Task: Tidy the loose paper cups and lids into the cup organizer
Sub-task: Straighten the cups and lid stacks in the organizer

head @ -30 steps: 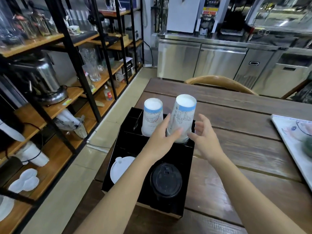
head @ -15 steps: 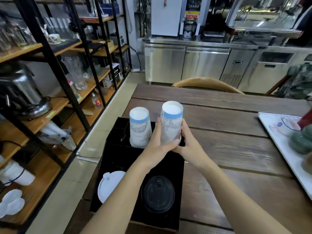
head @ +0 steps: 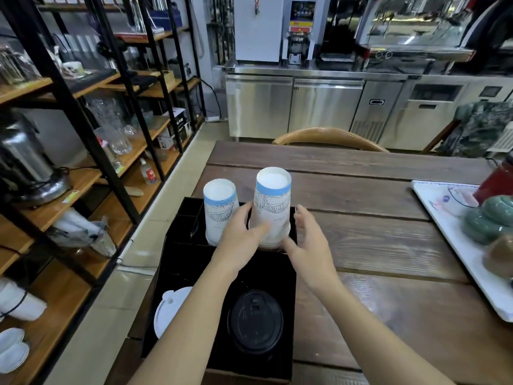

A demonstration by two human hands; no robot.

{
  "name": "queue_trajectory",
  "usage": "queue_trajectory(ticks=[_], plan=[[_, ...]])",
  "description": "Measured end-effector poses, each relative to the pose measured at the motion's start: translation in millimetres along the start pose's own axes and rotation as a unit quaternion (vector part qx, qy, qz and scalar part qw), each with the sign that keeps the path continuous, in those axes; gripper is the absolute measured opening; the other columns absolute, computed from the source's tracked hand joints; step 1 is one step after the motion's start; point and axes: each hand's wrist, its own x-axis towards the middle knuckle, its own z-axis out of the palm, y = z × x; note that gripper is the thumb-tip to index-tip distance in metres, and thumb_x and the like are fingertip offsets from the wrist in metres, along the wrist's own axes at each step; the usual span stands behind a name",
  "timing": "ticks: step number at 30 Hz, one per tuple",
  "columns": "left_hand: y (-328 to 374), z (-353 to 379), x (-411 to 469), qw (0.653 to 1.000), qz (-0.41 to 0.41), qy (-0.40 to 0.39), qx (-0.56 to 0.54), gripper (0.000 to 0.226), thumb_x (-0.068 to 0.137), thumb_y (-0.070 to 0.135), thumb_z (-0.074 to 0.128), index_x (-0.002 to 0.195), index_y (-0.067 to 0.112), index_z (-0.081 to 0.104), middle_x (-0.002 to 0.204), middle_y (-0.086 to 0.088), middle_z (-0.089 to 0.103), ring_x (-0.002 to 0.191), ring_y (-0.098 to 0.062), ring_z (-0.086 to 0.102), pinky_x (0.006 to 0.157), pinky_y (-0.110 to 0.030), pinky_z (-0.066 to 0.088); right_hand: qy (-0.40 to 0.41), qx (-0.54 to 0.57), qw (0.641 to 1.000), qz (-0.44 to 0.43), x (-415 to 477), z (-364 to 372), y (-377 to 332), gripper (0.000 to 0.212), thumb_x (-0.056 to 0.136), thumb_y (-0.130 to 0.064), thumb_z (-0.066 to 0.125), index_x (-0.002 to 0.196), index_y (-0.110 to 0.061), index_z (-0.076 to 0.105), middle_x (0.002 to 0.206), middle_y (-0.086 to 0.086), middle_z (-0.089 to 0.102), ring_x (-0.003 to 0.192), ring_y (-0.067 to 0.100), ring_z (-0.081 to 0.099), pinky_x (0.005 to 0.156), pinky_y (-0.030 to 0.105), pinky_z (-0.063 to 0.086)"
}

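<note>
A black cup organizer [head: 177, 262] is seen at the left edge of a wooden table [head: 388, 245]. Two stacks of upside-down paper cups are stood in its far compartments: a shorter left stack [head: 219, 207] and a taller right stack [head: 273, 201], each printed with a blue band and line drawing. The right stack is found between the two hands, slightly tilted. The left hand [head: 238, 240] is laid against the lower left side of the right stack, fingers loosely curled on the cup wall, thumb across its front; whether it also touches the left stack cannot be told. The right hand [head: 308, 243] is held open just beside the right stack's lower rim, fingers spread and blurred; contact cannot be told. In the near compartments a white lid [head: 169, 309] and a black lid [head: 254, 320] are lodged, the left forearm passing between them. A white tray [head: 444, 240] is noted at the table's right.
</note>
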Motion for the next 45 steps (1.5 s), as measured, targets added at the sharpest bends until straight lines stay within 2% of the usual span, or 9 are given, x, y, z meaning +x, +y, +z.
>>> queue_trajectory(ticks=[4, 8, 12, 16, 21, 28, 33, 40, 45], plan=[[2, -5, -19, 0.964, 0.082, 0.251, -0.025, 0.014, 0.089, 0.017, 0.056, 0.078, 0.025, 0.059, 0.083, 0.007, 0.065, 0.08, -0.003, 0.06, 0.069, -0.01, 0.044, 0.037, -0.007, 0.996, -0.08, -14, 5, -7, 0.024, 0.088, -0.004, 0.055, 0.11, -0.009, 0.064, 0.089, -0.002, 0.067, 0.079, 0.016, 0.06, 0.079, 0.031, 0.05], [-10, -17, -17, 0.929, 0.099, 0.35, -0.075, 0.006, 0.091, 0.018, 0.054, 0.094, 0.018, 0.059, 0.099, 0.0, 0.061, 0.085, -0.001, 0.055, 0.07, -0.007, 0.042, -0.098, -0.037, 0.989, -0.105, -16, 24, -16, 0.033, 0.088, -0.006, 0.054, 0.12, -0.012, 0.06, 0.11, 0.004, 0.069, 0.088, 0.004, 0.057, 0.082, 0.011, 0.042], [-21, -31, -8, 0.949, 0.052, 0.285, -0.122, 0.04, 0.096, 0.029, 0.047, 0.135, 0.021, 0.046, 0.127, 0.01, 0.048, 0.108, 0.006, 0.047, 0.076, -0.004, 0.037, -0.231, -0.036, 0.967, -0.099, -3, 49, -23, 0.077, 0.084, -0.005, 0.057, 0.149, -0.014, 0.018, 0.154, -0.002, 0.031, 0.141, 0.009, 0.028, 0.118, 0.027, 0.022], [-30, -39, 0, 0.971, 0.037, 0.191, -0.142, 0.05, 0.098, 0.041, 0.035, 0.146, 0.028, 0.029, 0.148, 0.013, 0.035, 0.126, 0.003, 0.035, 0.093, -0.012, 0.029, -0.234, 0.035, 0.97, -0.062, 10, 72, -32, 0.095, 0.072, -0.004, 0.064, 0.148, -0.024, 0.012, 0.152, -0.006, 0.033, 0.141, 0.007, 0.03, 0.118, 0.038, 0.027], [-36, -44, 8, 0.977, 0.021, 0.136, -0.162, 0.06, 0.091, 0.054, 0.034, 0.145, 0.028, 0.034, 0.145, 0.008, 0.045, 0.125, -0.001, 0.046, 0.076, 0.002, 0.042, -0.215, 0.059, 0.975, -0.001, 21, 81, -36, 0.105, 0.075, 0.0, 0.066, 0.149, -0.02, -0.007, 0.148, -0.006, 0.033, 0.137, 0.008, 0.033, 0.115, 0.032, 0.03], [-38, -50, 14, 0.981, 0.021, 0.112, -0.158, 0.06, 0.089, 0.059, 0.037, 0.139, 0.026, 0.044, 0.135, 0.003, 0.058, 0.121, -0.008, 0.055, 0.104, -0.033, 0.043, -0.222, 0.063, 0.973, 0.028, 23, 82, -32, 0.096, 0.058, -0.012, 0.065, 0.142, -0.029, 0.021, 0.141, -0.006, 0.047, 0.132, 0.011, 0.043, 0.112, 0.041, 0.036], [-38, -59, 20, 0.983, 0.004, 0.092, -0.162, 0.054, 0.093, 0.053, 0.033, 0.135, 0.023, 0.051, 0.129, 0.006, 0.062, 0.112, 0.002, 0.059, 0.092, -0.022, 0.044, -0.224, 0.045, 0.973, 0.036, 21, 82, -25, 0.103, 0.056, -0.023, 0.065, 0.145, -0.036, 0.016, 0.146, -0.014, 0.041, 0.137, 0.011, 0.035, 0.116, 0.043, 0.027], [-41, -63, 20, 0.988, -0.006, 0.073, -0.136, 0.077, 0.077, 0.067, 0.048, 0.142, 0.027, 0.039, 0.142, 0.005, 0.051, 0.129, -0.007, 0.048, 0.112, -0.037, 0.034, -0.225, 0.062, 0.972, 0.012, 18, 72, -30, 0.089, 0.066, -0.009, 0.067, 0.143, -0.028, 0.028, 0.14, -0.009, 0.048, 0.131, 0.007, 0.042, 0.113, 0.034, 0.033], [-33, -64, 2, 0.992, 0.019, 0.105, -0.072, 0.058, 0.093, 0.044, 0.047, 0.146, 0.024, 0.032, 0.142, 0.016, 0.039, 0.122, 0.007, 0.042, 0.098, -0.013, 0.036, -0.168, 0.001, 0.985, -0.031, 9, 58, -38, 0.063, 0.08, -0.007, 0.065, 0.136, -0.014, 0.038, 0.127, -0.006, 0.046, 0.116, 0.005, 0.04, 0.103, 0.022, 0.031]])
